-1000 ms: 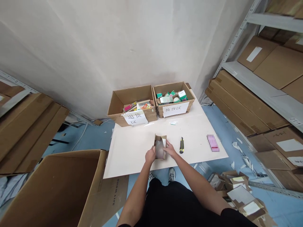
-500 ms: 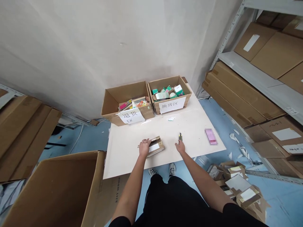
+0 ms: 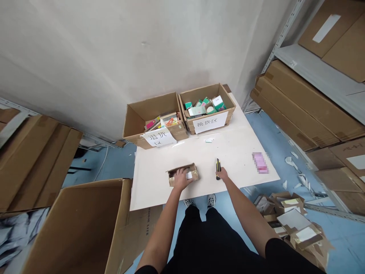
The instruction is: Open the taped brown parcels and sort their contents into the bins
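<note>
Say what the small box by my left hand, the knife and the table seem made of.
Small box: matte brown cardboard, judging by its plain tan walls and thin edges; glossy patches look like tape.
Knife: probably plastic, from its black and yellow body; the blade is too small to judge.
Table: pale, smooth top, perhaps board or paper; can't tell which.

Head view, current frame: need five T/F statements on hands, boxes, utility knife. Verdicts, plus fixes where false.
1. The right hand touches the utility knife. True.
2. The left hand is inside a box with a handwritten sign. False: it is at the small cardboard box.
3. The left sign box and right sign box stand side by side. True.
4. The pink item lies left of the utility knife. False: it lies to the right.
5. Green-and-white packages are in the right sign box. True.
</note>
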`<state>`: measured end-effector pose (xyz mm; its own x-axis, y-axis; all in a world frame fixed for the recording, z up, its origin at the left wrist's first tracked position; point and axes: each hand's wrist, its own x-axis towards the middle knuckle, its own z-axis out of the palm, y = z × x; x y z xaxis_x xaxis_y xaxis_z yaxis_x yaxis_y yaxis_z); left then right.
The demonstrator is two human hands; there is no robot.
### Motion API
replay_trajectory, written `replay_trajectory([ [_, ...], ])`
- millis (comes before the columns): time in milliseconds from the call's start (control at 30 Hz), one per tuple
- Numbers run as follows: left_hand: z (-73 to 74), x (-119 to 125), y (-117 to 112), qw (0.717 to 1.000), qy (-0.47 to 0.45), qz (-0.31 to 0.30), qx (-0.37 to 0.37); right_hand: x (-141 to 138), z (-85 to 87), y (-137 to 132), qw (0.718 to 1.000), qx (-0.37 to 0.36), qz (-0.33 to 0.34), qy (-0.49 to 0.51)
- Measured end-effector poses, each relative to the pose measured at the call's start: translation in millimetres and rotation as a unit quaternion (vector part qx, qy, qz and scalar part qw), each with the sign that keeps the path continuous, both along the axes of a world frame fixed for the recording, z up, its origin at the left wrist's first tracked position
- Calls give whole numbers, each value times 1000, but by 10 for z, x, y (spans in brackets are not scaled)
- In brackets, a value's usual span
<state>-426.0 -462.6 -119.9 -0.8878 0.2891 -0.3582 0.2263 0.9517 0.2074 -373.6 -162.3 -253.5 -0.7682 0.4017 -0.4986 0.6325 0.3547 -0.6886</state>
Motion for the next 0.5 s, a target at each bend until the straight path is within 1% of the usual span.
replay_trajectory([
  [100, -45, -9, 13, 1000, -4, -12, -13, 46, 144, -54, 995, -85, 41, 10],
  [167, -85, -41, 18, 1000, 6, -25, -4, 51, 276, -94, 985, -146, 93, 24],
  [200, -105, -57, 20, 999, 5, -32, 5, 34, 348, -117, 979, -159, 126, 27],
  [233, -126, -69, 21, 999, 0, -38, 14, -1, 421, -144, 975, -150, 160, 27],
  [267, -145, -74, 22, 999, -5, -41, 23, -52, 493, -174, 974, -119, 192, 25],
  [333, -178, -62, 15, 999, -12, -40, 34, -195, 624, -248, 968, -29, 249, 19],
  [400, -205, -20, -3, 998, -10, -44, 42, -362, 725, -331, 957, 50, 285, 11],
  [500, -241, 56, -48, 997, -4, -60, 47, -563, 813, -427, 942, 111, 317, -2],
])
